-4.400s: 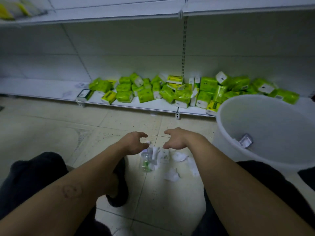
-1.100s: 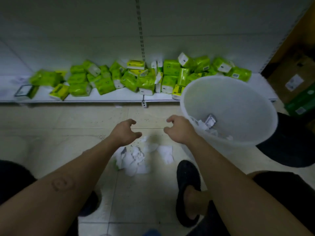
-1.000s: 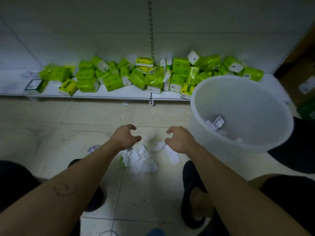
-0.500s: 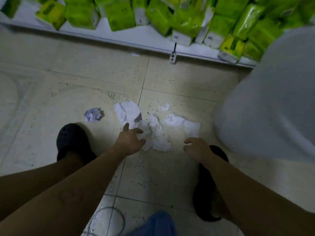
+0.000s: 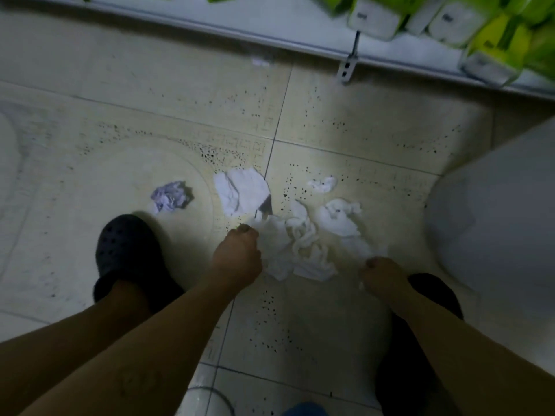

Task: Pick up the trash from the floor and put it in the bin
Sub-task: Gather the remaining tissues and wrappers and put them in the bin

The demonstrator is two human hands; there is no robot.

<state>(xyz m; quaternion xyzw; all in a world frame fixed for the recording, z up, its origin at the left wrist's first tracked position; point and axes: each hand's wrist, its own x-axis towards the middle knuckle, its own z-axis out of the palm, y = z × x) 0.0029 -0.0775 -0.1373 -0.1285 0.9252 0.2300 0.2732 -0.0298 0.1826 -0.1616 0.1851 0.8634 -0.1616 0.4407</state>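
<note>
Hands have dropped onto the litter since half a second ago. The left hand (image 5: 238, 256) was short of the tissue pile (image 5: 300, 244) and now sits on its 9 o'clock edge. The right hand (image 5: 381, 276) has closed in on the 4 o'clock edge. View has also tipped further down.

Tissue pile: crumpled white paper on the floor (image 5: 150, 100) between the two feet, loose, not lifted yet. Left hand's fingers are curled into the paper, which reads as a grab, though the fingertips are hidden under the knuckles. Right hand is curled too, knuckles up, touching or just short of the pile; cannot tell if it holds anything. Flanking from opposite sides makes sense: one squeeze scoops the lot instead of piece by piece.

Other trash, taken from the pile:
- flat white sheet (image 5: 243, 190) at 11 o'clock, just beside it
- small white scrap (image 5: 322, 184) at 1 o'clock, near
- purple wad (image 5: 171, 195) at 10 o'clock, apart, just ahead of the left shoe (image 5: 129, 250)

These likely need a second pass.

Bin (image 5: 495, 220) at 3 o'clock: white, only its wall in frame, near the pile, so the carry is short. Right shoe (image 5: 432, 292) at 5 o'clock by the bin's base.

Farther out, 12 to 1 o'clock: low shelf (image 5: 270, 22) with green packs (image 5: 495, 34). Not part of the job.

Judgement: gathering step, bin drop not started. Risk is loose scraps falling out of the scoop.
</note>
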